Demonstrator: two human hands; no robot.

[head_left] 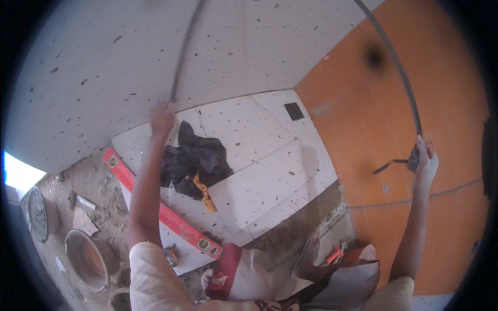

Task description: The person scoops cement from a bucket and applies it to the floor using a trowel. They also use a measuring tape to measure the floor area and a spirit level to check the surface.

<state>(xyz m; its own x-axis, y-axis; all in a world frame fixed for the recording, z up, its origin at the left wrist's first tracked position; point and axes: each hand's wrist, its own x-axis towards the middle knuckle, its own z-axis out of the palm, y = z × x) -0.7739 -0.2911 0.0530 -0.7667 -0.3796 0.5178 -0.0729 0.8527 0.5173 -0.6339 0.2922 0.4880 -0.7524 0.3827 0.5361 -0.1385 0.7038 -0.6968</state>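
Observation:
My left hand (pixel 163 118) is raised and closed on the lower end of a long dark flexible strip (pixel 182 57) in front of the white speckled wall. At the right, my right hand (pixel 427 161) grips another length of dark flexible strip (pixel 397 59), with a dark lump and a short curled tail (pixel 389 165) at the fingers. Both lengths run out past the top edge, so I cannot tell whether they join. Below my left hand lies a crumpled black plastic bag (pixel 199 155); a red spirit level (pixel 179 222) passes under my left forearm.
White floor tiles (pixel 272 181) hold a dark square drain (pixel 293 111) and scattered flecks. Orange tiles (pixel 373 129) cover the right wall. Buckets (pixel 89 262) stand on rough ground at left. A yellow-orange strip (pixel 203 193) lies by the bag; a red-handled tool (pixel 334 255) is near my feet.

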